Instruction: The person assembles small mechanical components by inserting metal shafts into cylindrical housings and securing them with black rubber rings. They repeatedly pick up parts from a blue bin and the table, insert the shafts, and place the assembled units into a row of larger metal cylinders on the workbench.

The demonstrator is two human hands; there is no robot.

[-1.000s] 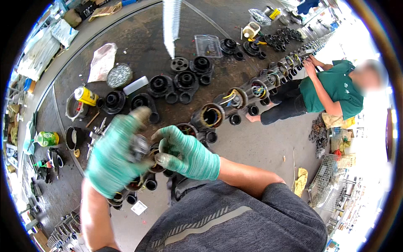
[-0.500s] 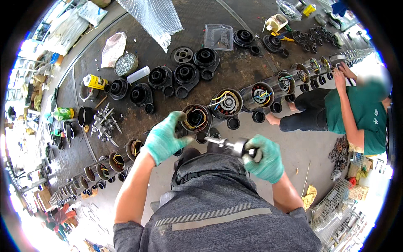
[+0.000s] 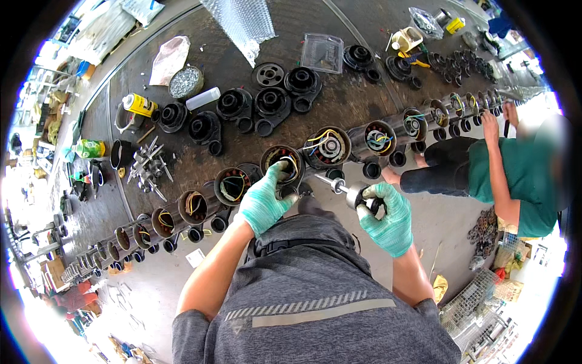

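Note:
My right hand (image 3: 387, 221), in a green knit glove, is closed round the black end of a motor rotor (image 3: 355, 195). The rotor's bare metal shaft points up and left, toward the row of housings, and stays apart from them. My gloved left hand (image 3: 267, 203) reaches over the near left rim of an upright motor housing (image 3: 265, 160). Its fingers are spread, with fingertips at the opening and the thumb lower down near the outside. Inside that housing are red-brown windings and pale wires. Another housing (image 3: 327, 147) to its right shows yellow and white wires round a metal centre.
Similar housings run along the table's near edge both ways. Black castings (image 3: 273, 103) stand on the dark table (image 3: 242, 60), near a pile of metal shafts (image 3: 148, 170) and a bowl of small metal parts (image 3: 186, 82). A co-worker in a green shirt (image 3: 506, 176) works at the right.
My left hand has moved right, its fingertips now over the housing's opening. The rotor's shaft has swung from pointing mostly left to pointing up-left. The co-worker's hands have shifted.

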